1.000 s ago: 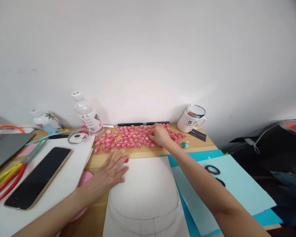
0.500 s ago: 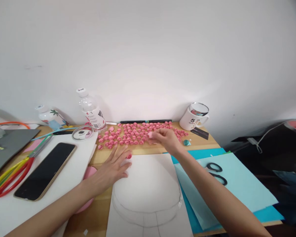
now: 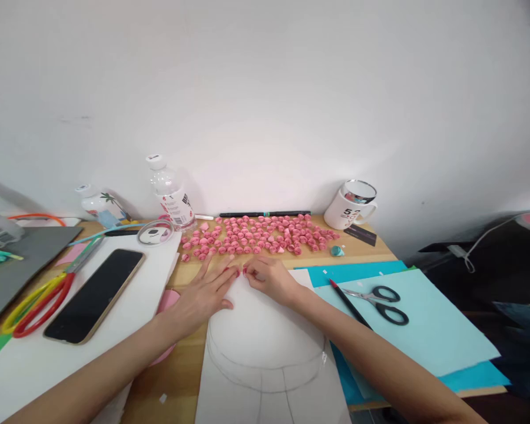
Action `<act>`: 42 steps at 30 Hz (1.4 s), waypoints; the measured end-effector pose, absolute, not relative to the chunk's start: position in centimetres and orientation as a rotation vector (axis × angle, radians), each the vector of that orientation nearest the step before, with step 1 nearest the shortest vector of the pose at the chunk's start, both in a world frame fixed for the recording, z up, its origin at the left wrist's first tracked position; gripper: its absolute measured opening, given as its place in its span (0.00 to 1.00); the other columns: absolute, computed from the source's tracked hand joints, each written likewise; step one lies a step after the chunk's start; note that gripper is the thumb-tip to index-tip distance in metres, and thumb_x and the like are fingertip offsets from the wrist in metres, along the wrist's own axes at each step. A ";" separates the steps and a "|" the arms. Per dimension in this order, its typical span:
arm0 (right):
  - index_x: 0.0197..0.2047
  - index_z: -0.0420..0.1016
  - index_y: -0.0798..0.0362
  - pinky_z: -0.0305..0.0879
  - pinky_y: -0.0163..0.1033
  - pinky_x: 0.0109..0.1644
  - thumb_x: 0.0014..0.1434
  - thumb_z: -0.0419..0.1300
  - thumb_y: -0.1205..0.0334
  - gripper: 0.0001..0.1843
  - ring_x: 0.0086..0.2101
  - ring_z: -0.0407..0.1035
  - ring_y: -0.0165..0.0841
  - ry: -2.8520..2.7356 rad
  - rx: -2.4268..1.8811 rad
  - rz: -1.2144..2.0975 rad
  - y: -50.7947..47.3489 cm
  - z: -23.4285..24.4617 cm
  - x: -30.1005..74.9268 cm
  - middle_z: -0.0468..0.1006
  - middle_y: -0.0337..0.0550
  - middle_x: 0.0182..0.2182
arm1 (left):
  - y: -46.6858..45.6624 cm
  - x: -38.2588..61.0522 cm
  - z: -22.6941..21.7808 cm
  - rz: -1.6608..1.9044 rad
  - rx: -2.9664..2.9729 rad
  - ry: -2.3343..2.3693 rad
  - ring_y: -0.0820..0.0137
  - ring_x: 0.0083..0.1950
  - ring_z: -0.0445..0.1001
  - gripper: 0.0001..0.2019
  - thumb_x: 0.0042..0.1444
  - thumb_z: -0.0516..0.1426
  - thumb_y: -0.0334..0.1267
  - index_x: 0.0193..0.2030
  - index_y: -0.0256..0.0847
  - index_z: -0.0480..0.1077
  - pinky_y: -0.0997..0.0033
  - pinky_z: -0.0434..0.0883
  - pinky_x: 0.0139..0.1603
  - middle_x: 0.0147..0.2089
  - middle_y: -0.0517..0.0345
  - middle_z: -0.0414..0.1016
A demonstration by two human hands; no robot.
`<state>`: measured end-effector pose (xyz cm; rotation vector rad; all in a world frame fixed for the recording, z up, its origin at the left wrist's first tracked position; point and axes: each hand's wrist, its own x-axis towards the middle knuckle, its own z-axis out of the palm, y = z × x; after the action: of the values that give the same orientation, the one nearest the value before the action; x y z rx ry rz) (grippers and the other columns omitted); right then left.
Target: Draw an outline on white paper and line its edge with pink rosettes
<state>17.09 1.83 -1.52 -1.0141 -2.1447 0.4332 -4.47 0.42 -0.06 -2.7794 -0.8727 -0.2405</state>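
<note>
A white sheet with pencil-drawn curved lines (image 3: 265,347) lies in front of me. My left hand (image 3: 207,294) rests flat over its upper left edge, fingers stretched out. By its fingertips is a small pink rolled paper flower (image 3: 237,271), partly hidden. Just to the right, my right hand (image 3: 265,280) pinches another pink paper flower (image 3: 245,270) at the sheet's upper part, close to the first; fingers cover most of it. Behind both hands, many loose pink paper flowers (image 3: 256,232) are spread on the wooden table (image 3: 189,274).
At left are a phone (image 3: 95,297), red-and-yellow scissors (image 3: 44,303), a tape roll (image 3: 155,232) and a plastic bottle (image 3: 172,197). At right stand a white mug (image 3: 347,209), black-handled scissors (image 3: 386,303) and a black pencil (image 3: 348,303) on blue paper (image 3: 433,330).
My right hand has come from the loose flowers down and left to the sheet, bringing a pink paper flower beside my left fingertips. My left hand stays nearly in place.
</note>
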 end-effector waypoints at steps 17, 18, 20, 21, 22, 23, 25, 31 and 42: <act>0.37 0.76 0.55 0.66 0.36 0.39 0.58 0.59 0.68 0.05 0.35 0.72 0.33 -2.203 -0.947 0.467 2.7 -2.3 17.0 0.79 0.45 0.33 | 0.4 -4.5 -0.1 -0.224 -2.746 -0.812 0.59 0.63 0.63 0.25 0.61 0.51 0.48 0.58 0.32 0.64 0.48 0.41 0.69 0.59 0.45 0.70; 0.37 0.76 0.55 0.66 0.37 0.40 0.58 0.59 0.67 0.05 0.35 0.72 0.34 -2.195 -0.949 0.478 2.7 -2.3 17.0 0.80 0.46 0.34 | 0.4 -4.5 -0.2 -0.223 -2.748 -0.822 0.59 0.64 0.62 0.25 0.61 0.51 0.48 0.58 0.32 0.64 0.48 0.42 0.69 0.59 0.46 0.69; 0.37 0.76 0.55 0.66 0.37 0.40 0.58 0.60 0.67 0.04 0.35 0.72 0.33 -2.174 -0.955 0.508 2.8 -2.4 17.0 0.80 0.46 0.34 | 0.4 -4.5 -0.2 -0.218 -2.751 -0.838 0.59 0.64 0.61 0.25 0.60 0.51 0.48 0.58 0.33 0.64 0.48 0.43 0.69 0.59 0.45 0.69; 0.36 0.76 0.55 0.66 0.37 0.40 0.57 0.60 0.68 0.04 0.35 0.72 0.33 -2.162 -0.958 0.520 2.9 -2.4 17.0 0.80 0.45 0.34 | 0.3 -4.5 -0.2 -0.215 -2.753 -0.841 0.58 0.65 0.61 0.25 0.60 0.51 0.49 0.59 0.33 0.64 0.47 0.44 0.69 0.59 0.45 0.69; 0.36 0.76 0.55 0.66 0.36 0.39 0.57 0.61 0.69 0.04 0.34 0.72 0.33 -2.154 -0.963 0.529 2.9 -2.3 17.0 0.80 0.44 0.33 | 0.3 -4.5 -0.2 -0.213 -2.755 -0.840 0.58 0.65 0.61 0.26 0.60 0.51 0.49 0.59 0.32 0.63 0.47 0.44 0.68 0.59 0.45 0.69; 0.36 0.76 0.55 0.66 0.35 0.38 0.56 0.61 0.69 0.04 0.33 0.72 0.32 -2.150 -0.968 0.530 2.9 -2.3 17.0 0.80 0.44 0.32 | 0.3 -4.6 -0.1 -0.208 -2.759 -0.839 0.58 0.65 0.61 0.26 0.60 0.51 0.48 0.59 0.32 0.63 0.47 0.45 0.68 0.59 0.45 0.69; 0.36 0.76 0.56 0.65 0.35 0.37 0.55 0.62 0.70 0.04 0.32 0.71 0.32 -2.173 -0.969 0.496 2.8 -2.1 16.9 0.79 0.44 0.31 | 0.3 -4.6 -0.1 -0.206 -2.768 -0.838 0.57 0.65 0.60 0.25 0.60 0.51 0.48 0.59 0.33 0.63 0.46 0.46 0.68 0.60 0.45 0.68; 0.32 0.73 0.55 0.63 0.35 0.35 0.56 0.60 0.70 0.02 0.32 0.68 0.32 -2.331 -0.943 0.379 2.6 -1.6 17.1 0.76 0.45 0.30 | 0.4 -4.6 -0.2 -0.199 -2.776 -0.838 0.57 0.66 0.59 0.24 0.61 0.51 0.46 0.59 0.32 0.63 0.46 0.47 0.67 0.60 0.44 0.68; 0.34 0.76 0.55 0.69 0.32 0.31 0.51 0.61 0.67 0.05 0.27 0.71 0.27 -1.931 -1.049 0.949 3.2 -1.8 17.5 0.77 0.43 0.32 | 0.4 -4.6 -0.3 -0.226 -2.790 -0.845 0.59 0.65 0.60 0.24 0.61 0.51 0.47 0.59 0.33 0.63 0.48 0.45 0.68 0.59 0.45 0.69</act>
<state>17.54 3.17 -1.77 -1.0495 -1.9305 0.9490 -4.61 0.38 -0.27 -2.7897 -0.8450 -0.2265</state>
